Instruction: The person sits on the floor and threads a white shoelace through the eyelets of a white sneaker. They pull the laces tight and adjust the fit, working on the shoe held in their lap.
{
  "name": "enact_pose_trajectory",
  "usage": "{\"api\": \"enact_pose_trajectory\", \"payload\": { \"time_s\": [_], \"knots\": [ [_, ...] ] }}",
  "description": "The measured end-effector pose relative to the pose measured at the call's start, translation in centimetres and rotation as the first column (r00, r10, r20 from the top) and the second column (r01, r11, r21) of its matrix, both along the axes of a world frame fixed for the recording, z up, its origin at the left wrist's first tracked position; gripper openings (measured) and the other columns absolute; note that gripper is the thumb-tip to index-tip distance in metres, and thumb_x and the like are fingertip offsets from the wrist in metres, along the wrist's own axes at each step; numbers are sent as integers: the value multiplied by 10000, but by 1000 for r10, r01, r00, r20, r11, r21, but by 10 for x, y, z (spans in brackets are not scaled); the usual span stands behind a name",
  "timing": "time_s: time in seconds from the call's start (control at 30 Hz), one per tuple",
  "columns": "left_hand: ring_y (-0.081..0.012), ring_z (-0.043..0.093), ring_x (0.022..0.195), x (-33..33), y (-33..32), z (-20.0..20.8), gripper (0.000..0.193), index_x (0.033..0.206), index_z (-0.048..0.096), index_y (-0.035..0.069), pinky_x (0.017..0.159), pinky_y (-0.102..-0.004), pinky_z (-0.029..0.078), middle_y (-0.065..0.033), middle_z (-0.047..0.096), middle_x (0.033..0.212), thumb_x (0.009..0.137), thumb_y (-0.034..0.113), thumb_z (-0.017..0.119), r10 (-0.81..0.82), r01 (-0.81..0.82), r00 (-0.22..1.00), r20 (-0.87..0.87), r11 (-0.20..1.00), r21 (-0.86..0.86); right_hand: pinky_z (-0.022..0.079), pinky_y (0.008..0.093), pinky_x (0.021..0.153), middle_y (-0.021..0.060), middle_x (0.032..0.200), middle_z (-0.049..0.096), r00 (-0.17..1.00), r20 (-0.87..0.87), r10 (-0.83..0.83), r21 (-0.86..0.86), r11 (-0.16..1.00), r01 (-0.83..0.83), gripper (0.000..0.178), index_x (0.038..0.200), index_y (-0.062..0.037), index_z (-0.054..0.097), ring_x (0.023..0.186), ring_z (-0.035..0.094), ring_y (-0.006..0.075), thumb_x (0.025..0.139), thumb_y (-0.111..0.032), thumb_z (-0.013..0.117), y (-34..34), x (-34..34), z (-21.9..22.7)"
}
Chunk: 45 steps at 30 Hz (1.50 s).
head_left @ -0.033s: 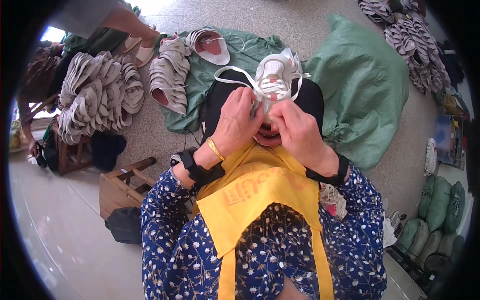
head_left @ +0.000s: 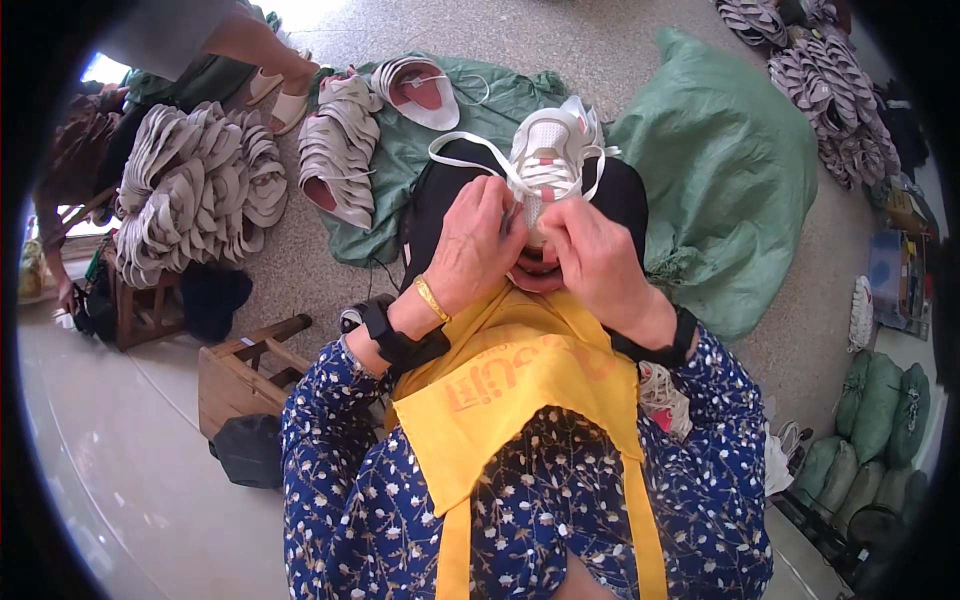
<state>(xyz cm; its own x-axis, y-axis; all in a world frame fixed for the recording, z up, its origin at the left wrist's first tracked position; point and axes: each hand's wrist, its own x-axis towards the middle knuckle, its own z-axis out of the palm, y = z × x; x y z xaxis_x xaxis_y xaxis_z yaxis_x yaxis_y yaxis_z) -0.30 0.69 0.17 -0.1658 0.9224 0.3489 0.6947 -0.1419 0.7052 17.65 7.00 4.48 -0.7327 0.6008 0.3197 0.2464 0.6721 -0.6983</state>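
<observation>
A white sneaker upper (head_left: 546,140) with pink-red details rests across my dark-clothed lap, toe pointing away from me. Its white shoelace (head_left: 470,137) runs through the upper eyelets and loops out to the left. My left hand (head_left: 476,240) is closed, thumb and fingers pinching the left edge of the upper beside its opening. On the other side, my right hand (head_left: 597,262) has its fingertips pinched together over the lacing area. What those fingertips hold is hidden. The reddish lining of the opening shows between my hands, above the yellow apron (head_left: 530,375).
Stacks of grey shoe uppers (head_left: 190,190) stand at the left by a wooden stool (head_left: 235,385). More uppers (head_left: 340,150) lie on green sheeting (head_left: 400,185). A big green sack (head_left: 725,170) is at the right. Another person's leg (head_left: 265,55) shows at the upper left.
</observation>
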Motion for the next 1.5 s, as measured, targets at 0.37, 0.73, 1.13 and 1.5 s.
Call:
{"api": "enact_pose_trajectory", "payload": {
  "time_s": [0.37,0.73,1.13,1.5],
  "knots": [
    [-428,536,911,1,-1,-5,173,1029,483,-34,819,-490,461,-221,515,931,874,-17,559,-36,36,999,11,999,-31,539,452,687,153,925,631,978,191,-87,128,990,63,121,1000,-38,660,816,671,371,908,-107,698,21,-32,-34],
    [-421,566,877,1,2,-5,127,1008,497,-17,780,-473,481,-215,542,915,901,-14,565,-30,31,998,49,999,-20,561,477,673,204,894,655,965,238,-109,143,987,77,159,945,-1,603,818,692,407,924,-158,616,23,-36,-33],
    [-434,567,809,2,3,-13,170,991,495,14,698,-495,478,-199,534,849,851,-25,583,72,-86,992,108,988,131,461,305,581,62,723,583,990,137,-22,-278,959,59,121,840,-5,583,622,577,186,919,-53,661,32,4,16],
    [-383,571,914,0,11,24,203,1042,535,14,750,-474,488,-167,541,916,864,14,632,-152,134,984,89,974,182,408,230,602,-6,768,534,999,-36,-21,-472,882,2,124,833,-5,570,689,516,57,905,14,669,11,32,75]
  ]
}}
